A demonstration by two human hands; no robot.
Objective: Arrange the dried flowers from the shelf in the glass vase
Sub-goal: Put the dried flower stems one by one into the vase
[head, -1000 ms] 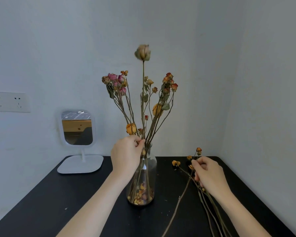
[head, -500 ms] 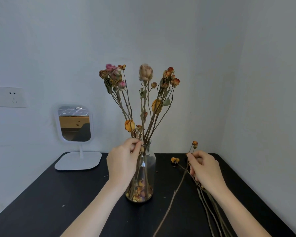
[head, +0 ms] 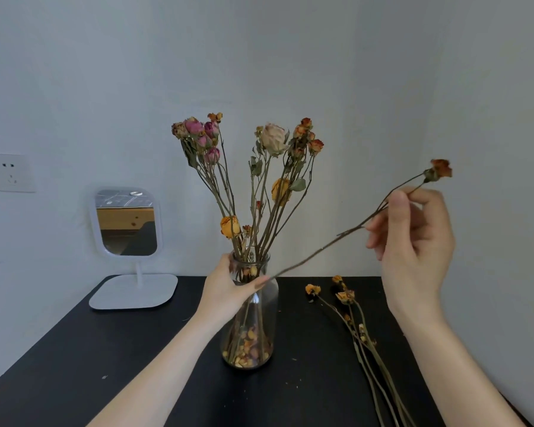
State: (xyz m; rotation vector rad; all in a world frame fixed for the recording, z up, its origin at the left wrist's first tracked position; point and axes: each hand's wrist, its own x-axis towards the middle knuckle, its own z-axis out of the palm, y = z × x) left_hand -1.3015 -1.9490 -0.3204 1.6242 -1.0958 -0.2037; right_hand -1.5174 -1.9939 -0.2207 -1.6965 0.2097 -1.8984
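A clear glass vase (head: 249, 331) stands in the middle of the black table (head: 136, 359), with loose petals at its bottom. Several dried roses (head: 253, 167), pink, cream and orange, stand in it. My left hand (head: 228, 288) grips the vase's neck. My right hand (head: 413, 241) is raised to the right and pinches a long dried stem (head: 321, 249) with a red-orange bud at its upper end. That stem slants down to the left, and its lower tip reaches the vase's neck by my left thumb. Several more dried flowers (head: 352, 315) lie on the table to the right.
A small white standing mirror (head: 127, 223) is at the table's back left, against the wall. A wall socket (head: 8, 172) sits at the far left. Walls close the corner behind and to the right of the table.
My right hand lifted one stem off the pile on the table and raised it up to the right. My left hand slid from the stems down onto the vase's neck.
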